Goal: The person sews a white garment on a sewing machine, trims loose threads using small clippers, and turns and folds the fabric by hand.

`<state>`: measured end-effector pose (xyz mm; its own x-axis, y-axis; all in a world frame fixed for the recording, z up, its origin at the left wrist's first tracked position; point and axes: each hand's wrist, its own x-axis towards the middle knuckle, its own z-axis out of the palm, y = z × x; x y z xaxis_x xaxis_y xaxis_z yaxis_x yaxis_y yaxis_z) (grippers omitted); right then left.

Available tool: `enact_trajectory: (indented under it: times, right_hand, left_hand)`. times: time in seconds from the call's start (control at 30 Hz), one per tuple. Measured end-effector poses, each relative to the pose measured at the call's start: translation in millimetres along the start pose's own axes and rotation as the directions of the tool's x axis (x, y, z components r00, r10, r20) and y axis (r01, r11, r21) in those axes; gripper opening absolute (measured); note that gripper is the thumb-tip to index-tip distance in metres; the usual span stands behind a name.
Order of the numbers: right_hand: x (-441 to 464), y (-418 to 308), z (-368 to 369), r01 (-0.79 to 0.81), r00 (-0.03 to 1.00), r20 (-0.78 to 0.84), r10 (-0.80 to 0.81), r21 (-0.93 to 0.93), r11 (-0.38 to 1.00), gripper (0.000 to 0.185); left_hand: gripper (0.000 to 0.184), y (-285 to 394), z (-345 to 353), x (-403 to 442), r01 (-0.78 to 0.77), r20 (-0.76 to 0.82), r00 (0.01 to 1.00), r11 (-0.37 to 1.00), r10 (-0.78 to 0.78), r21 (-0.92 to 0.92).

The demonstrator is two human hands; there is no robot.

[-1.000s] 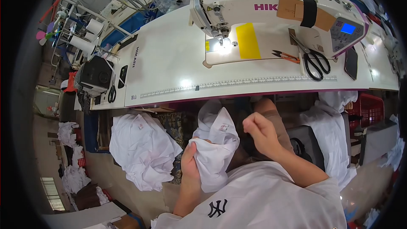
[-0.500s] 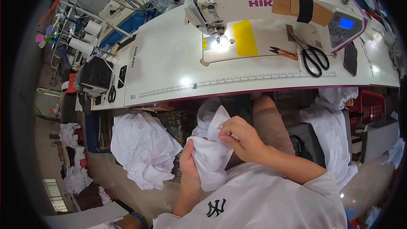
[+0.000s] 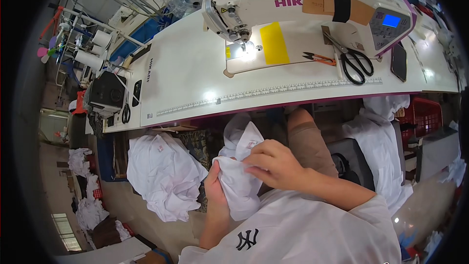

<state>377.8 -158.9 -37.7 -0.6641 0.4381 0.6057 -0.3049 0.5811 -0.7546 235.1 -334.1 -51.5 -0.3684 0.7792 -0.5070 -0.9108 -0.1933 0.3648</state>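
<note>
A white cloth [image 3: 239,186] with a small reddish mark near its pointed upper corner hangs over my lap, below the table edge. My left hand [image 3: 215,186] is closed on its left side, thumb outside and the other fingers partly hidden by the fabric. On the cloth's right side, my right hand [image 3: 271,162] has its fingers bent together at the surface; whether they pinch fabric or something small is too small to tell.
A sewing machine [image 3: 288,7] with its lamp lit stands on the white table [image 3: 181,68]. Black scissors [image 3: 354,63], orange snips [image 3: 320,58] and a phone [image 3: 398,62] lie rightward. White cloth piles [image 3: 163,178] sit left and right [image 3: 373,142]; a red basket [image 3: 426,117] is far right.
My right hand has moved left from beside the cloth onto it. My left hand keeps its hold. The view has shifted slightly, so the machine appears farther left.
</note>
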Motion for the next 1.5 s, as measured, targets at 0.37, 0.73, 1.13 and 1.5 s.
enact_trajectory:
  times: [0.37, 0.73, 1.13, 1.5]
  right_hand:
    - [-5.1, 7.9, 13.1, -0.250, 0.967, 0.109, 0.232, 0.200, 0.947, 0.015]
    - [-16.2, 14.1, -6.5, -0.546, 0.825, 0.096, 0.557, 0.393, 0.740, 0.007]
    - [-35.4, 29.7, -8.9, -0.561, 0.827, 0.247, 0.505, 0.299, 0.772, 0.031]
    - [-34.1, 50.1, 28.4, -0.660, 0.706, 0.507, 0.494, 0.219, 0.718, 0.030]
  left_hand:
    - [0.049, 2.4, -0.3, -1.3, 0.068, 0.063, 0.996, 0.993, -0.063, -0.098]
    - [0.052, 1.3, -1.1, -2.2, 0.066, 0.029, 0.998, 0.992, -0.063, -0.111]
    - [0.027, 9.1, -10.6, -2.5, -0.109, 0.045, 0.993, 0.992, 0.112, -0.056]
    - [0.034, 65.5, 4.7, -6.8, -0.412, 0.290, 0.908, 0.767, 0.302, 0.491]
